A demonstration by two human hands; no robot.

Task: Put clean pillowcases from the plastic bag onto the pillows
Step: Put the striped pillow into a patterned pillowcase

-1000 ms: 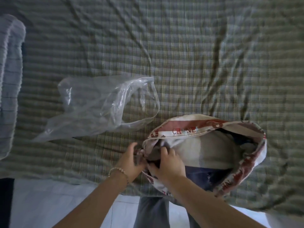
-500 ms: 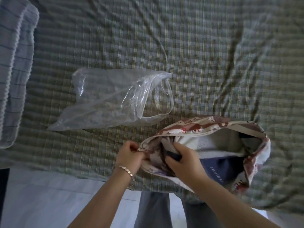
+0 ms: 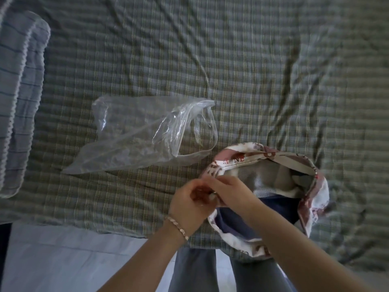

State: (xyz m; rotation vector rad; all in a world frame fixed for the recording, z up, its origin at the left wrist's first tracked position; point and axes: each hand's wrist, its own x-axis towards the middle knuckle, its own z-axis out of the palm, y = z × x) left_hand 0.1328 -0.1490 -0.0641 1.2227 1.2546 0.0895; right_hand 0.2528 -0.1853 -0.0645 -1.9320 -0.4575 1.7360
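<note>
A printed red-and-white pillowcase lies at the near edge of the bed, its mouth wide open. Inside it shows the pillow, grey-white with a dark blue part. My left hand pinches the left corner of the pillowcase opening. My right hand sits right beside it and grips the same corner, fingers curled over the hem. A clear plastic bag lies flat on the bed to the left of the pillowcase, apart from both hands; I see nothing in it.
A green checked sheet covers the bed, wrinkled on the right. Folded grey-blue striped fabric lies along the left edge. Below the bed edge are a pale floor and my grey trouser legs.
My right hand has come out of the pillowcase mouth and met my left hand at the corner. The view has shifted, so the bag and the pillowcase sit further right in the frame.
</note>
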